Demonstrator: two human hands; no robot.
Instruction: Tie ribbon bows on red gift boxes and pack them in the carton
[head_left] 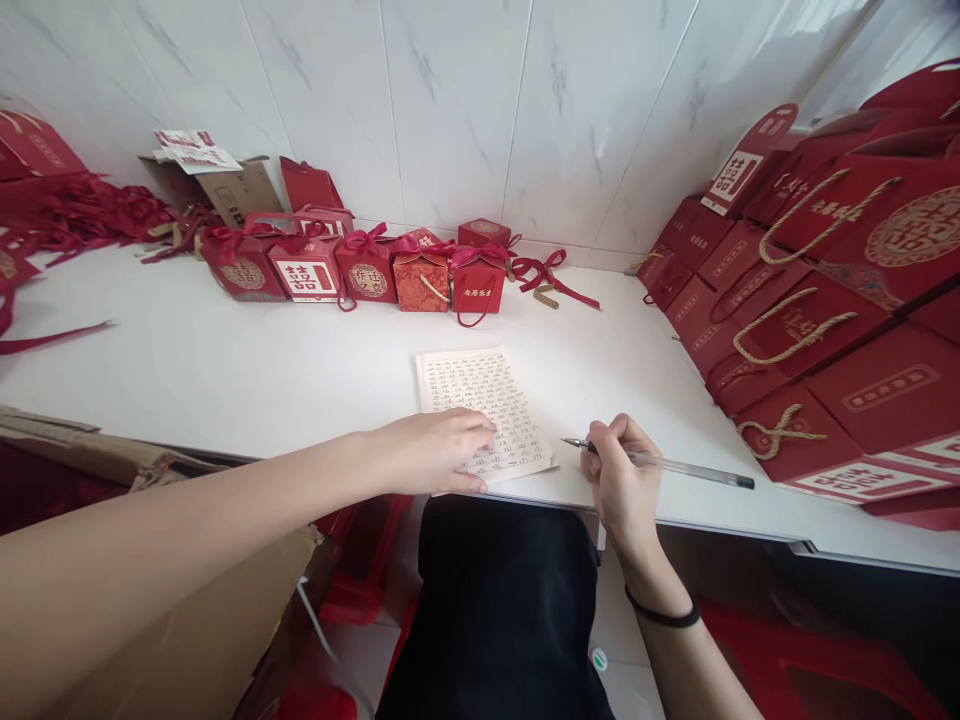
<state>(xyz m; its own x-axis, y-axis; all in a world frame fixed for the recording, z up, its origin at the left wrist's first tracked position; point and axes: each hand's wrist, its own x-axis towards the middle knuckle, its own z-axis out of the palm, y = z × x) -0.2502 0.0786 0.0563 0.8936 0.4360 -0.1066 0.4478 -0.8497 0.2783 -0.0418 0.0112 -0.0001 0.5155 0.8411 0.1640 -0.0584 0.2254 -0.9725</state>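
Resting near the front edge of a white tabletop, a cream writing sheet carries row upon row of small handwritten characters, too small to read. A person's left hand lies palm down across its lower left part, the fingers extended and slightly curved, gripping nothing. Just beyond the sheet's right edge, the right hand has its fingers curled closed around a clear-barreled gel pen, the tip pointing left toward the paper but apart from it; whether the tip touches the table cannot be told. A black band circles the right wrist.

Behind the sheet stands a row of small red gift boxes tied with ribbon bows, one in a brighter orange-red pattern, another with a white double-happiness panel. A loose dark red ribbon lies to the row's right. At right, larger red gift boxes with gold rope handles are piled high. At far left sits a heap of red ribbons, near an open cardboard box with printed cards on top. Marble-patterned tiles line the wall; a large cardboard carton stands below the left forearm.
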